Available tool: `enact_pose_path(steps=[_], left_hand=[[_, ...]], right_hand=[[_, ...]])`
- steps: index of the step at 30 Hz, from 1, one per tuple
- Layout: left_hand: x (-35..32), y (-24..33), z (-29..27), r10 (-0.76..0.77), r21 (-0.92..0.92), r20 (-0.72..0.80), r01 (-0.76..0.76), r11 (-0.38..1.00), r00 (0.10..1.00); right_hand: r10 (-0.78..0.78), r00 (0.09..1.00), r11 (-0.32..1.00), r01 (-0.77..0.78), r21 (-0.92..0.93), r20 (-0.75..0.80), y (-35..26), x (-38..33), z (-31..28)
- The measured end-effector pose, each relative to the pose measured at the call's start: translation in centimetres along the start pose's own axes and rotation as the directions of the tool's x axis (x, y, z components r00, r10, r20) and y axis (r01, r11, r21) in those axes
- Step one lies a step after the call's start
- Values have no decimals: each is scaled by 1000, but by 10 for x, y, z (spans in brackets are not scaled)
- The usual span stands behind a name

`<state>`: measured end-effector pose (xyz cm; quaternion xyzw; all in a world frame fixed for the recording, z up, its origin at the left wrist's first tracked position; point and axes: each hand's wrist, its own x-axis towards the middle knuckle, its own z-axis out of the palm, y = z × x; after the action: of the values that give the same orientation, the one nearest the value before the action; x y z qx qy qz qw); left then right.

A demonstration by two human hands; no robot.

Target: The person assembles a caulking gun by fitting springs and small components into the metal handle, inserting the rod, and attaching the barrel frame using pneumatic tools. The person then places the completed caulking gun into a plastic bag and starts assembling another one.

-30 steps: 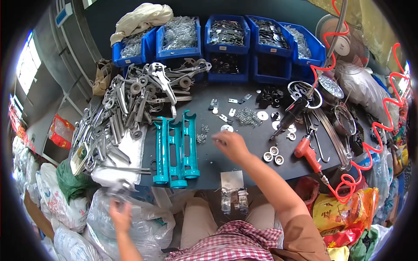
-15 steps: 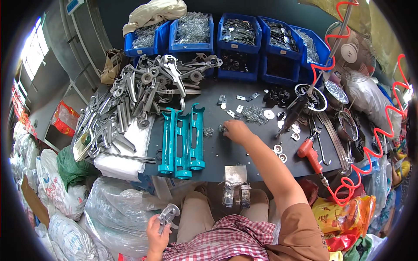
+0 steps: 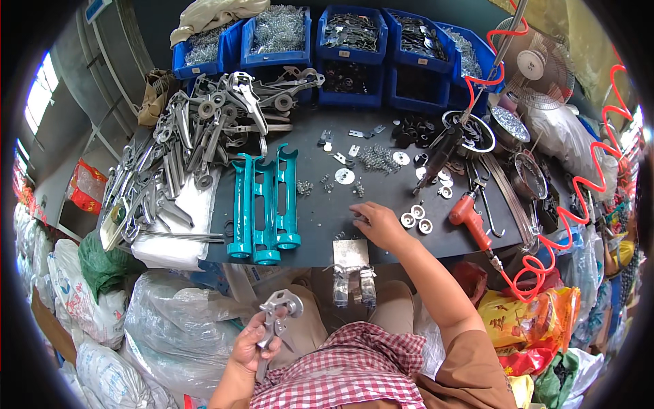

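Still, the left hand point(image 3: 249, 344) kept its grip clamped on a grey metal part point(image 3: 274, 317) above the lap point(image 3: 310, 322) | right hand point(image 3: 381, 223), hold unclear, had drawn back from small springs point(image 3: 304, 187) toward the metal plate point(image 3: 351, 253) | teal tubes point(image 3: 259, 204) lay between springs and metal heap point(image 3: 204, 129) | part's round head pointed benchward, long axis slanting lower left.

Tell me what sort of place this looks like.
Most likely a small workshop where metal parts are assembled by hand. A heap of grey metal pieces, a row of blue bins full of small parts, and a red pistol-grip tool beside coiled red hose suggest it.
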<state>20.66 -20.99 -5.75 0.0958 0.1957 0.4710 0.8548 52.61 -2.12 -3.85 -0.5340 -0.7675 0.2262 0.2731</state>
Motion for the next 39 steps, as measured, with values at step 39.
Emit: enact_pose_path(steps=[39], left_hand=[[72, 1, 117, 558, 730, 681, -494, -472, 474]], right_hand=[[21, 949, 179, 305, 935, -313, -125, -78, 46]])
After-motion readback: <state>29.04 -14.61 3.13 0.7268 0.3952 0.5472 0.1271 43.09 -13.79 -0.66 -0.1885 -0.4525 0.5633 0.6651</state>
